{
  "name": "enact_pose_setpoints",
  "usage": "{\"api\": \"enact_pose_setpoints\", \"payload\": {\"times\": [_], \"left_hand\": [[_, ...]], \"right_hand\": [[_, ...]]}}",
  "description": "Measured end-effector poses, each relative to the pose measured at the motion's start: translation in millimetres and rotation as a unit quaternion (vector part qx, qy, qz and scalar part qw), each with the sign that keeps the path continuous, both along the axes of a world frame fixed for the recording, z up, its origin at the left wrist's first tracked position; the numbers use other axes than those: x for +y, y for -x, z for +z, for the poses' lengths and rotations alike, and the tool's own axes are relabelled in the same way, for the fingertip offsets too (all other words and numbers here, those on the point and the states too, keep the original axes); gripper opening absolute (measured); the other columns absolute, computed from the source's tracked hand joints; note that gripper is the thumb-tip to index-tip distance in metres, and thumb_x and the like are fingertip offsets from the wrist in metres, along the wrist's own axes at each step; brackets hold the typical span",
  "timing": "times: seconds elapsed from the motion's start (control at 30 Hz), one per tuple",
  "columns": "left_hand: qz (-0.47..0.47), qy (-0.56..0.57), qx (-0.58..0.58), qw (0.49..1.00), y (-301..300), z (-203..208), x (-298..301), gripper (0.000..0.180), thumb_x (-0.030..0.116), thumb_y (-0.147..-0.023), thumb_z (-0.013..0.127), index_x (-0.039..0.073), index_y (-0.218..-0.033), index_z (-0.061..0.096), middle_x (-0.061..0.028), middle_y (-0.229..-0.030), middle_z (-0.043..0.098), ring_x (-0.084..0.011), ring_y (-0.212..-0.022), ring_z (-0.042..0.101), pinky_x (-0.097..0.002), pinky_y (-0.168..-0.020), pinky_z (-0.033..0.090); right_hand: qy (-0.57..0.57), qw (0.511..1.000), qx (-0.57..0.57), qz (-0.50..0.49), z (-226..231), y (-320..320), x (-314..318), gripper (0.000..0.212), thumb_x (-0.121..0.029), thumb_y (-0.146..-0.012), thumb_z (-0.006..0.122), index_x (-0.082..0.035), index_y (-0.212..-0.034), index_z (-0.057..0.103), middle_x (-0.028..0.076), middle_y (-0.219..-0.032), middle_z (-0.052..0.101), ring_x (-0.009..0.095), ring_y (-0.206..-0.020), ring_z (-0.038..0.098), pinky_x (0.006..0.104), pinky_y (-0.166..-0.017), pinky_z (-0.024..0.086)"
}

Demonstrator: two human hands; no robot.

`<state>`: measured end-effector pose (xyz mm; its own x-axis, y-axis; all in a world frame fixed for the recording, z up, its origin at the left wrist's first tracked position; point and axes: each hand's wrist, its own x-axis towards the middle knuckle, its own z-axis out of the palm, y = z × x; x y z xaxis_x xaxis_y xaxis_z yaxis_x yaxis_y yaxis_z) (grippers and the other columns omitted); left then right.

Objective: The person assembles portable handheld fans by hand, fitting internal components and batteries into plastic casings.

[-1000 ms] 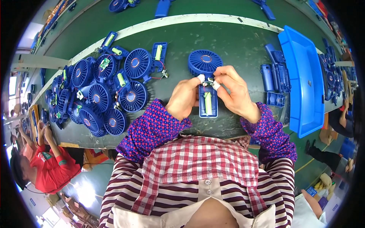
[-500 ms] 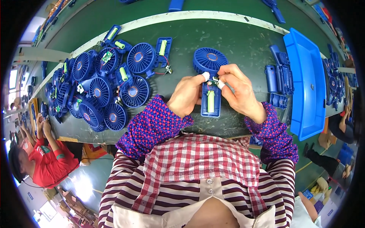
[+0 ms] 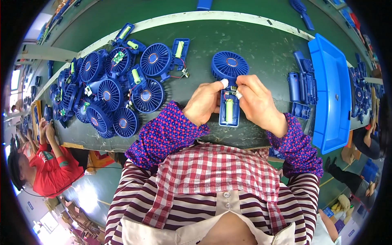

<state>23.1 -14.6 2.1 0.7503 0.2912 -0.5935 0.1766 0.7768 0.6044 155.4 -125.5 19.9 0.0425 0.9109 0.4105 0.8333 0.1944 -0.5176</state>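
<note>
In front of me on the table lies a blue handheld fan [image 3: 230, 65], its round grille pointing away and its open handle toward me. Inside the handle sits a pale green battery cell [image 3: 230, 110] with thin red wires near its top. My left hand [image 3: 204, 103] grips the fan around its neck, the white-covered thumb on the upper edge. At the top of the handle, my right hand [image 3: 260, 104] pinches by a small circuit board [image 3: 233, 88]; a white cover shows on that thumb. The fingertips partly hide the board.
Several blue fans [image 3: 109, 94] with exposed batteries and boards are heaped at left. Blue handle covers [image 3: 303, 83] lie at right beside a long blue tray [image 3: 331, 94]. A person in a red top [image 3: 57, 173] works at far left.
The view has shifted slightly, moving the scene a little. My right fingers have moved slightly at the board, which shows more plainly at the neck. My left hand keeps its grip.
</note>
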Motion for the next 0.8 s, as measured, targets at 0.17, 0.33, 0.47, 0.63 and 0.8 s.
{"api": "enact_pose_setpoints", "payload": {"times": [0.17, 0.33, 0.47, 0.63, 0.8], "left_hand": [[-0.01, -0.002, 0.002, 1.0, 1.5, -2.5, 0.3, 0.031, 0.029, -0.088, 0.05, -0.001, -0.095, 0.058, -0.0075, -0.084, 0.061, -0.0158, -0.072, 0.06, -0.0334, -0.065, 0.051], [-0.057, -0.069, 0.008, 0.996, 6.2, 3.6, 1.5, 0.027, 0.022, -0.085, 0.055, -0.001, -0.097, 0.059, -0.0059, -0.083, 0.061, -0.0136, -0.072, 0.059, -0.0287, -0.064, 0.05], [-0.082, -0.112, -0.005, 0.99, 7.9, -5.8, 1.2, 0.023, 0.017, -0.085, 0.055, -0.002, -0.098, 0.058, -0.0053, -0.084, 0.061, -0.0122, -0.073, 0.059, -0.0266, -0.062, 0.05], [-0.066, -0.105, 0.0, 0.992, 6.3, -2.7, -0.9, 0.021, 0.015, -0.087, 0.053, -0.003, -0.097, 0.058, -0.0051, -0.085, 0.061, -0.0111, -0.072, 0.059, -0.0254, -0.062, 0.05], [-0.058, -0.096, -0.006, 0.994, 8.0, -13.1, -3.0, 0.021, 0.013, -0.087, 0.052, -0.003, -0.098, 0.058, -0.0053, -0.086, 0.061, -0.0116, -0.073, 0.059, -0.025, -0.062, 0.05]], "right_hand": [[0.025, 0.999, -0.047, 0.004, 3.9, 0.2, 0.1, 0.022, 0.009, -0.06, 0.056, 0.006, -0.082, 0.053, 0.015, -0.099, 0.052, 0.032, -0.088, 0.054, 0.0377, -0.071, 0.047], [0.066, 0.992, -0.101, 0.035, 2.0, 0.1, 2.8, 0.018, 0.004, -0.062, 0.058, 0.004, -0.08, 0.054, 0.013, -0.099, 0.051, 0.03, -0.089, 0.052, 0.037, -0.074, 0.044], [0.048, 0.99, -0.126, 0.035, 0.4, 0.1, 5.4, 0.013, -0.005, -0.064, 0.056, 0.003, -0.074, 0.053, 0.012, -0.097, 0.049, 0.025, -0.088, 0.049, 0.0345, -0.07, 0.042], [0.053, 0.988, -0.141, 0.044, -2.3, -0.5, 7.1, 0.012, -0.007, -0.064, 0.055, 0.002, -0.071, 0.053, 0.01, -0.09, 0.048, 0.024, -0.086, 0.048, 0.0343, -0.068, 0.041], [0.06, 0.988, -0.139, 0.04, -4.2, 0.7, 5.6, 0.011, -0.007, -0.064, 0.055, 0.002, -0.071, 0.053, 0.01, -0.09, 0.048, 0.024, -0.085, 0.048, 0.0347, -0.068, 0.04]]}}
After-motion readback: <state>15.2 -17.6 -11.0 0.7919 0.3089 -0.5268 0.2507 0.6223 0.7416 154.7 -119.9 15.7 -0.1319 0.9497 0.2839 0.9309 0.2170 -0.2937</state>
